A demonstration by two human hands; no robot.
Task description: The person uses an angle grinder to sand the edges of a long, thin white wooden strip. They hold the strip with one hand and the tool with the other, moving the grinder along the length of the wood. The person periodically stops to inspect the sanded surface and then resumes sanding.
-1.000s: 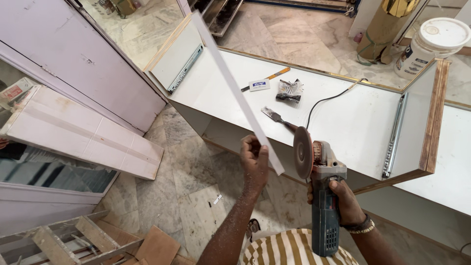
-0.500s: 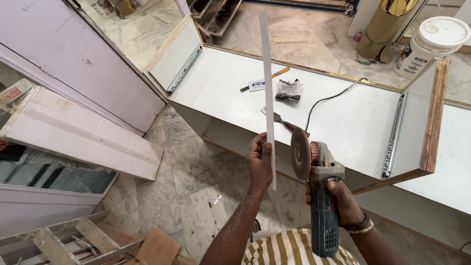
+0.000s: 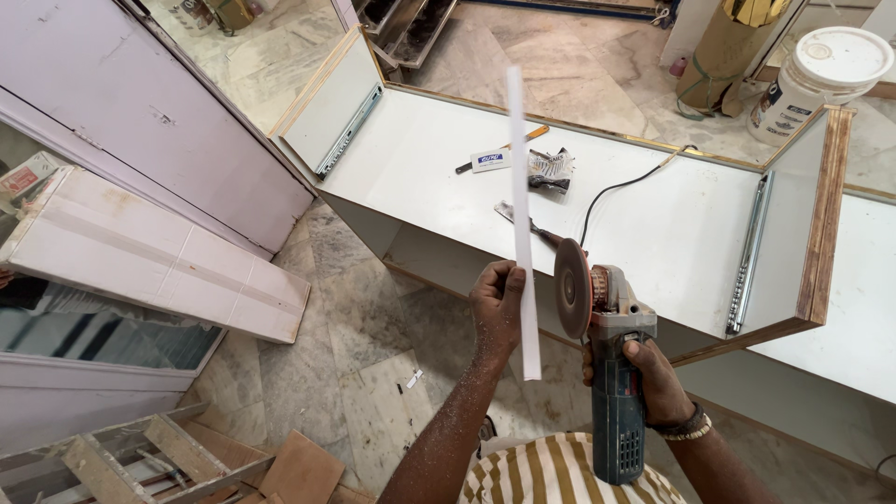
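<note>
Since the earlier frame, the white strip (image 3: 521, 215) had swung from a slant to stand nearly upright; the left hand (image 3: 497, 313) was closed around it near its lower end, thumb and fingers pinching its edge. Just beside it, the right hand (image 3: 653, 378) was wrapped tight round the body of a blue angle grinder (image 3: 611, 373); the grinder's disc (image 3: 571, 287) faced the strip, very near it, though whether they touched could not be told. Nearest the camera showed a striped shirt (image 3: 551, 476); to the left lay wooden offcuts (image 3: 299, 471) on the marble floor (image 3: 364, 317). Beyond the hands stood a white cabinet panel (image 3: 653, 224) laid flat; on it lay a pencil (image 3: 523, 138), a small packet (image 3: 549, 170) and the grinder's black cord (image 3: 625, 187); a metal drawer slide (image 3: 751, 252) ran along its right wall. Farthest back stood a white bucket (image 3: 821, 84).
</note>
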